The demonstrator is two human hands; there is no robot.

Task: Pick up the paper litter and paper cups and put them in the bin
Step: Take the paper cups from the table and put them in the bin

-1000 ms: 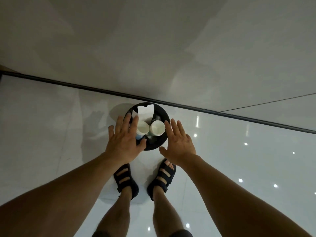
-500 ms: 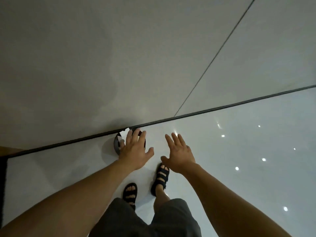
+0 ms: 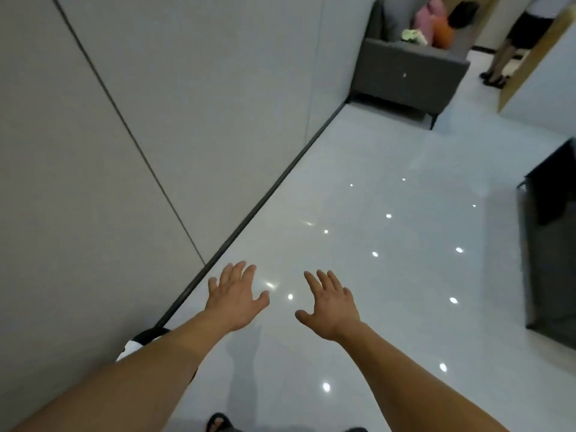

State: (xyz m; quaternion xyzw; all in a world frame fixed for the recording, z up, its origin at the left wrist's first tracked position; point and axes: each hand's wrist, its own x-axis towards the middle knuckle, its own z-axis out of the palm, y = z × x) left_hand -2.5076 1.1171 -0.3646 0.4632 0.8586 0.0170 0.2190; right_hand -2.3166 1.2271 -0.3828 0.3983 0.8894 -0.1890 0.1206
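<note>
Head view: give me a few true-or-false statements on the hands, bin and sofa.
1. The left hand and right hand are both empty, fingers straight. True.
2. The round black bin stands mid-floor. False: it sits by the wall, partly hidden behind the left forearm.
3. A grey fabric sofa stands far ahead against the wall. True.
4. The right hand grips a paper cup. False: it holds nothing.

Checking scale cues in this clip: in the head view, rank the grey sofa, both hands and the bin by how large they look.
1. grey sofa, though farthest away.
2. left hand and right hand: alike, no ranking.
3. bin: only a sliver shows behind the left forearm.
</note>
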